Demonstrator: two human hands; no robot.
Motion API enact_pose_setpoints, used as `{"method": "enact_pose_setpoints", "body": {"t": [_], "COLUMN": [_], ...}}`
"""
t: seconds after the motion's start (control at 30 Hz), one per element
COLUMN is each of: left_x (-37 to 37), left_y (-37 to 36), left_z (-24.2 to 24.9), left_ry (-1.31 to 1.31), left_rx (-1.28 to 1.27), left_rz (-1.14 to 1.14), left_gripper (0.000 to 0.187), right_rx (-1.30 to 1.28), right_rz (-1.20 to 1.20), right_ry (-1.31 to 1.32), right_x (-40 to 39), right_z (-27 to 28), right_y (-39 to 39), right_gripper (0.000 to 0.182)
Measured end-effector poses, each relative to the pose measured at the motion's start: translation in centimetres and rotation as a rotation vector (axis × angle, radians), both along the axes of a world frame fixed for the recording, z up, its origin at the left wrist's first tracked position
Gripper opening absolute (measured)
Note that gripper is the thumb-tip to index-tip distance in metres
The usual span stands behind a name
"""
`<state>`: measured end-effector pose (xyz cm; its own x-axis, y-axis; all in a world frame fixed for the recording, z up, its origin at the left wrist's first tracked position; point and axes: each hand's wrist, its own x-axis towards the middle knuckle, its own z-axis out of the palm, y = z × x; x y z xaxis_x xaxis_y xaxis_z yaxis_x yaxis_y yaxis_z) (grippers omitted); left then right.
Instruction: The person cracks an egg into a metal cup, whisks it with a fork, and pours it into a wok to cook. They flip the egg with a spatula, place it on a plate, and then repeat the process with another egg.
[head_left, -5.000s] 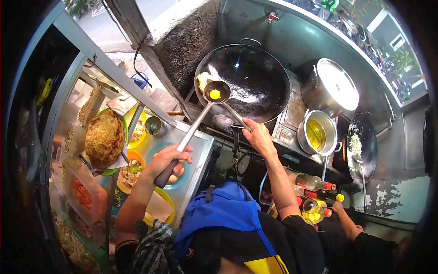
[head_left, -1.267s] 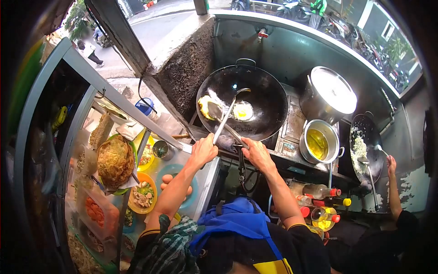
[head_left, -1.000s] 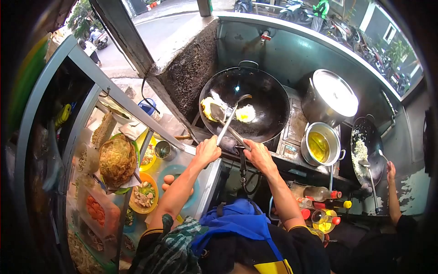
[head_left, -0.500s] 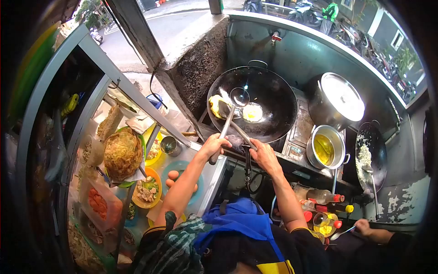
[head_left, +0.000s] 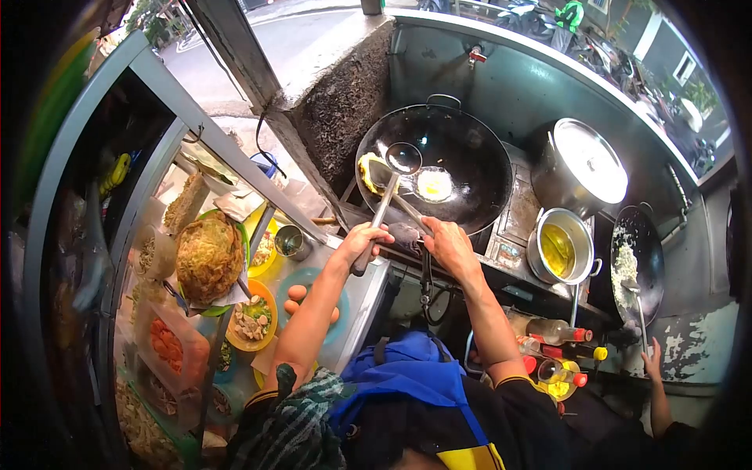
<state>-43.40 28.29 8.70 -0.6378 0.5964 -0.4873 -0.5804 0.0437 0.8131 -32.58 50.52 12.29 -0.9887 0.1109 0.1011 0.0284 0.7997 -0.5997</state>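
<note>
Clenched round a ladle (head_left: 404,158), the left hand (head_left: 366,241) held its bowl over the wok (head_left: 470,149), while the right hand (head_left: 448,243) grasped a spatula (head_left: 377,174), the two handles crossing. The spatula's blade was beside a yellow egg piece (head_left: 366,162) at the wok's left side; a fried egg (head_left: 435,184) lay right of the ladle. Farther right stood a lidded pot (head_left: 587,160), a saucepan (head_left: 558,251) of yellow liquid and a second wok (head_left: 648,258)
</note>
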Motion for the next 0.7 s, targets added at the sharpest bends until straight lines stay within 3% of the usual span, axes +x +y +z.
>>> {"method": "enact_pose_setpoints", "body": {"t": [0.3,0.5,0.7], "left_x": [-0.2,0.0,0.2], "left_y": [0.4,0.4,-0.2], "left_z": [-0.5,-0.3,-1.3], "left_ry": [-0.068,-0.199,-0.259], "left_rx": [-0.004,0.059,0.129], "left_rz": [0.007,0.1,0.089], "left_gripper": [0.028,0.024,0.022], "right_rx": [-0.018,-0.301,-0.273], "right_rz": [0.028,-0.043,0.021], "right_ry": [0.059,0.021,-0.014], "right_x": [0.6,3.2,4.1], "right_z": [-1.4,-0.6,0.3], "right_y": [0.2,-0.2,2.6], "right_gripper": [0.042,0.043,0.042]}}
